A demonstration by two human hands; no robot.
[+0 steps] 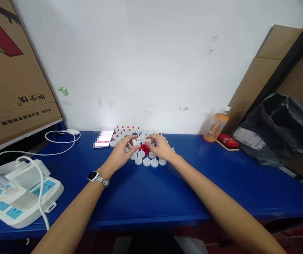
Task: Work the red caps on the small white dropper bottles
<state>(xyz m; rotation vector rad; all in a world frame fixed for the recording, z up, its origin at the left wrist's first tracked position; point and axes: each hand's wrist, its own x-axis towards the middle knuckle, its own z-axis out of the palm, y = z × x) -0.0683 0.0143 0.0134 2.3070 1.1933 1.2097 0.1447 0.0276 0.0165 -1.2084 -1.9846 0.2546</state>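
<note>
Both hands meet over a cluster of small white plastic caps (146,161) on the blue tabletop (146,197). The left hand (121,152) pinches 1 small white cap piece (135,143) between thumb and fingertips; the right hand (161,147) curls its fingertips toward the same piece, apparently to steady it. A small heap of red tips (145,149) lies between the hands, within easy reach. Finished red-tipped caps (125,131) stand in rows behind, apart from the loose ones.
</note>
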